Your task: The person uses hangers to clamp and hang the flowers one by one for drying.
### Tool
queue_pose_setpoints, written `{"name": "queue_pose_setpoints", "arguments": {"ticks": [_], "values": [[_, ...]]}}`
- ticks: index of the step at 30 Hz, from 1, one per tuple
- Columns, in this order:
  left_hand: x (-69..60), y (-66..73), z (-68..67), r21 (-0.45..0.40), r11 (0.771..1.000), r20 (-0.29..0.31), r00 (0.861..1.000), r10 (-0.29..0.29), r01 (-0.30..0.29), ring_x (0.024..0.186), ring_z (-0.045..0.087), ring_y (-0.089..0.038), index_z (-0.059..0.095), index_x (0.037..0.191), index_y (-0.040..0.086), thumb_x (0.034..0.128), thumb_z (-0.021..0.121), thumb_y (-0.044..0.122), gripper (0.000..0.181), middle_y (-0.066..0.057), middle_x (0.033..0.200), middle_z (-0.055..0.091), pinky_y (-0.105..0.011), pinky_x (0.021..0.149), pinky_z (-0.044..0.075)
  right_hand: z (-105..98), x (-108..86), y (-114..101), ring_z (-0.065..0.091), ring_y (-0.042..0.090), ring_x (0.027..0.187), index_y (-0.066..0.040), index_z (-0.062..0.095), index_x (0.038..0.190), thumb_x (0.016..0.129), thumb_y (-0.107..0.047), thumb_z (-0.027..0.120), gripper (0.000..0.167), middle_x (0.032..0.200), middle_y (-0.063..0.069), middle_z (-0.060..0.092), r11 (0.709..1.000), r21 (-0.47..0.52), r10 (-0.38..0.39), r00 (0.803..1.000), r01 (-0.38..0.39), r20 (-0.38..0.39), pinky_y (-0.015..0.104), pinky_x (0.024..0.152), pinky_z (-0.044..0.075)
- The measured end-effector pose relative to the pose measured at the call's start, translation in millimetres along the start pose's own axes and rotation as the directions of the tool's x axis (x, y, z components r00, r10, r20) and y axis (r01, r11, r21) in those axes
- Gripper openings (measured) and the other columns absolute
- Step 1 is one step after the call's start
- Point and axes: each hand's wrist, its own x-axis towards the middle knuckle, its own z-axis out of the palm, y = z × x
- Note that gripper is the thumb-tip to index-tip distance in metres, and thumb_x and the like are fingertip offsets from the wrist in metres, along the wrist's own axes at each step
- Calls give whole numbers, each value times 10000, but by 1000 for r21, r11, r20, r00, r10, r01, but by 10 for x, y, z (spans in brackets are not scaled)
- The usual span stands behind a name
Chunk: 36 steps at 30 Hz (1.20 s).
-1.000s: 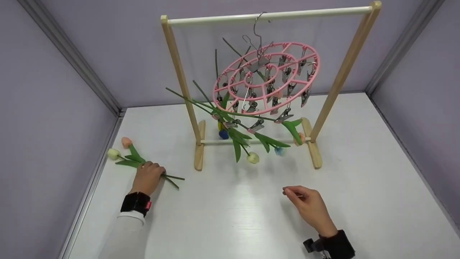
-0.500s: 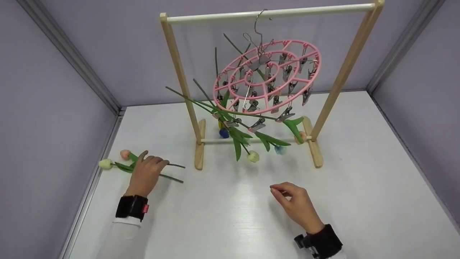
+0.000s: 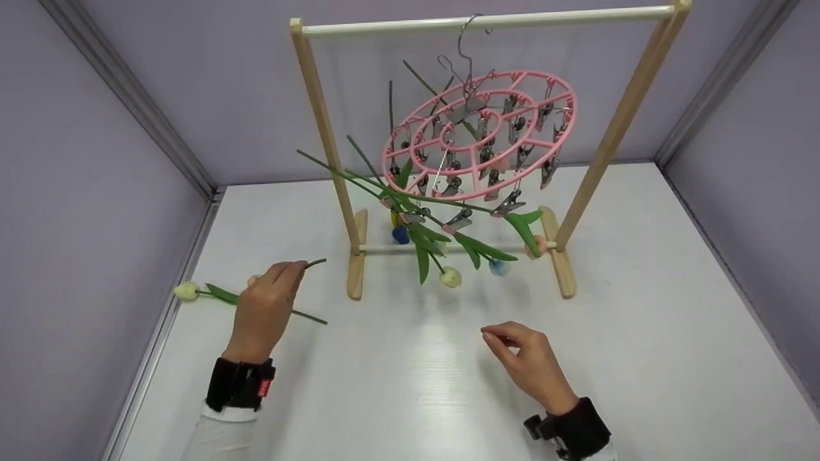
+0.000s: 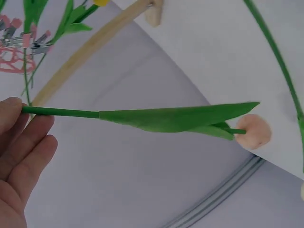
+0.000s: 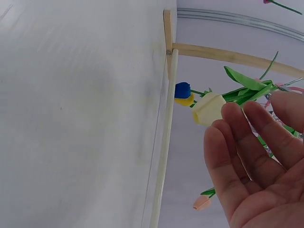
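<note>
My left hand (image 3: 262, 314) pinches the stem of an artificial peach tulip (image 4: 161, 118) between thumb and fingers, raised above the left side of the table. In the left wrist view the tulip lies sideways, its bloom pointing away from the hand. A pale yellow tulip (image 3: 186, 291) lies on the table below, partly hidden by that hand. My right hand (image 3: 532, 365) hovers over the table's front middle, fingers loosely bent, holding nothing. A round pink clip hanger (image 3: 474, 163) carries several tulips in its metal clips, among them a cream tulip (image 3: 450, 277) and a light blue tulip (image 3: 498, 267).
The hanger hooks over the white top bar (image 3: 397, 25) of a wooden rack (image 3: 317, 102). Its feet (image 3: 355, 282) stand on the white table (image 3: 410, 390). Stems stick out leftward past the rack's left post. Pale walls (image 3: 83, 256) enclose the table.
My left hand first held both loose tulips, then let them spread apart on the table. It now lifts the peach one alone. My right hand has shifted slightly left.
</note>
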Motion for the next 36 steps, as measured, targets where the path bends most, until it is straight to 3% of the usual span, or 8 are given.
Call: {"name": "queue_pose_setpoints", "arguments": {"ticks": [2,8,12,18,24,31,36], "values": [[58,121,-48,-49,999,-32,999,-14,13,751,700,-257,698,1034,-44,825,748,-91,220,-155,911,679,-379,602,575,-12,2,-14,659,52,840,-154,761,1038,976,-209,660,131,922,-123,700,1000,1,-9,1000,9,-2,273,757,565],[220,497,-191,-183,983,-148,988,-36,9,714,695,-164,709,1024,-41,778,781,-109,265,-124,910,695,-288,599,575,-55,10,-116,659,57,849,-169,758,1036,973,-186,662,117,925,-127,701,1000,4,-29,999,29,-19,270,755,562],[287,733,-240,-315,949,-177,982,-69,10,812,711,-194,720,1004,-31,732,799,-142,305,-90,913,712,-267,702,577,-76,-5,-192,658,62,838,-179,755,1030,970,-162,664,110,926,-112,705,999,11,-49,998,49,-26,262,741,559],[352,1034,-204,-511,859,-167,981,-96,-3,835,709,-178,728,1017,8,749,798,-129,309,-63,934,716,-228,730,566,-93,-3,-321,649,77,828,-193,751,1045,952,-112,680,143,961,-123,699,991,25,-129,990,131,-58,215,733,535],[383,1348,-79,-658,753,-121,988,-97,-6,867,704,-177,722,1026,15,794,770,-111,269,-67,966,716,-246,748,568,-74,-23,-495,667,123,823,-137,751,1041,877,34,720,239,959,-41,709,965,61,-248,963,255,-108,167,730,512],[471,1668,119,-767,641,-68,993,-93,7,857,701,-159,718,1013,12,829,760,-69,205,-71,947,708,-276,767,574,-95,-8,-785,672,159,834,-66,741,1016,783,132,755,307,943,38,713,940,60,-322,932,336,-168,180,759,519],[541,1834,284,-811,585,-34,995,-90,26,880,702,-140,721,1029,27,859,754,-7,176,-67,963,708,-273,779,571,-101,-4,-689,668,188,901,-80,737,1075,758,118,784,377,1004,37,717,937,53,-329,925,345,-190,205,804,516]]}}
